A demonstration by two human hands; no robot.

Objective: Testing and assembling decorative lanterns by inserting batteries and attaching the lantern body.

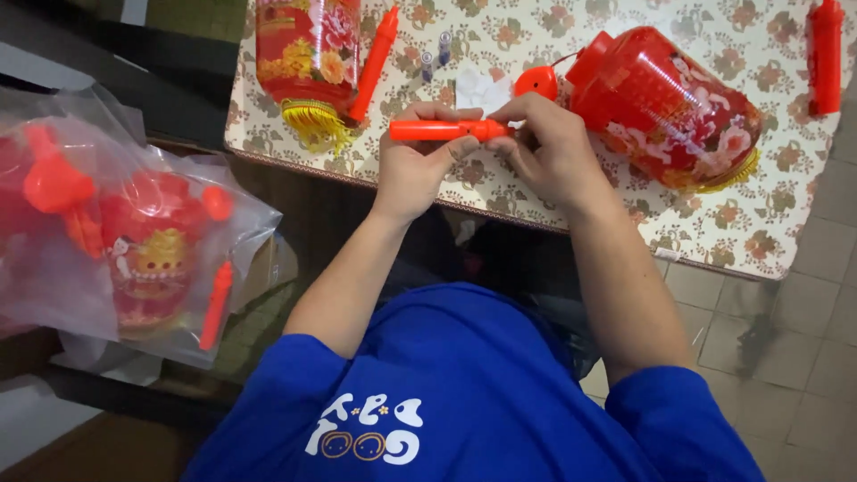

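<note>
A blue T-shirt (464, 393) fills the nearest part of the view, with bare forearms reaching away from it toward a table covered in a floral-patterned cloth (714, 223). Well to the left of the left hand, clear plastic bags (134, 232) holding red lantern parts are seen piled beside the table. An orange-red plastic lantern handle stick (446, 130) is held level just over the table's near edge: the left hand (415, 165) is wrapped around its middle and left portion, fingers curled shut over it, while the right hand (544, 147) is pinched on its right end with fingertips pressed together. Just beyond the hands a small piece of white material (482, 89) is seen lying on the cloth, and two small cylindrical batteries (436, 54) are seen farther off. Just past the right hand, a red floral lantern (669, 107) with a gold fringe is laid on its side, a round red cap (536, 82) near its top end. Beyond the left hand, a second red lantern (308, 54) with a yellow fringe is seen, a second orange-red stick (373, 62) lying against it. A third stick (827, 54) is seen at the far right edge.
</note>
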